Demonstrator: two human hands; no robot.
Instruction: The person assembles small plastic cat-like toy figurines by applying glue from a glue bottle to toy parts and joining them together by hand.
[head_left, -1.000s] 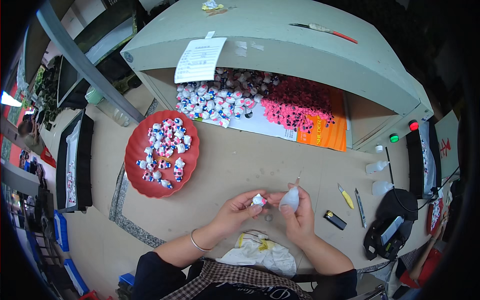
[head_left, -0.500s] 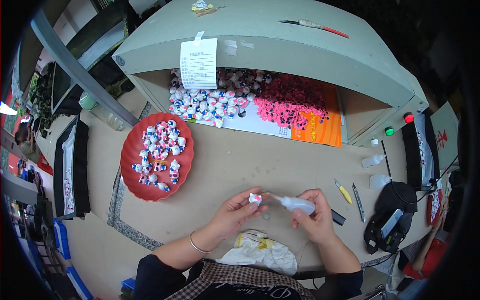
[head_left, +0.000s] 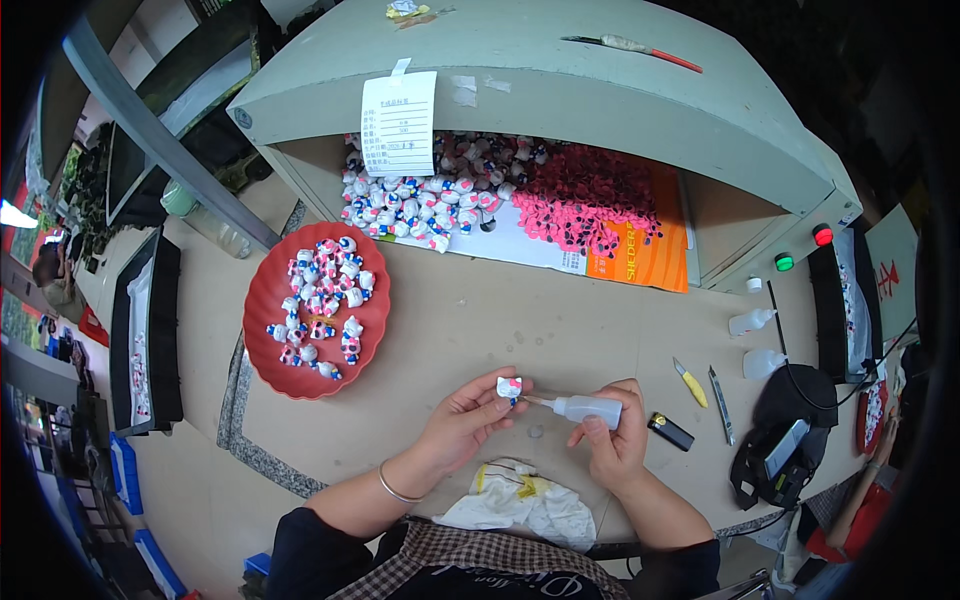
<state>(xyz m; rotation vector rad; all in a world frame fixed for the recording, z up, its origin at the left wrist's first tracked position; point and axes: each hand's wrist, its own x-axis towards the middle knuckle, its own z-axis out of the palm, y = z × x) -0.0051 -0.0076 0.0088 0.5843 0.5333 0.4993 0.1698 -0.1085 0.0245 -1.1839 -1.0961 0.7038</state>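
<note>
My left hand point(head_left: 462, 420) pinches one small white figurine with pink and blue marks point(head_left: 509, 387) above the beige table point(head_left: 480, 320); my right hand point(head_left: 615, 445) is closed around a small translucent squeeze bottle point(head_left: 585, 407), its thin nozzle touching the figurine (I judge this piece is in work now); the red round plastic plate point(head_left: 272, 352) holds about twenty similar figurines; many more lie in the grey open cabinet point(head_left: 560, 100), so much seems left.

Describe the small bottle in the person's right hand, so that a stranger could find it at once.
Start at the red plate of small figures on the tan table, then go right to the person's two hands. The right hand holds the squeeze bottle on its side, nozzle pointing at the figure in the left hand. The two similar bottles farther right are not held.
</note>
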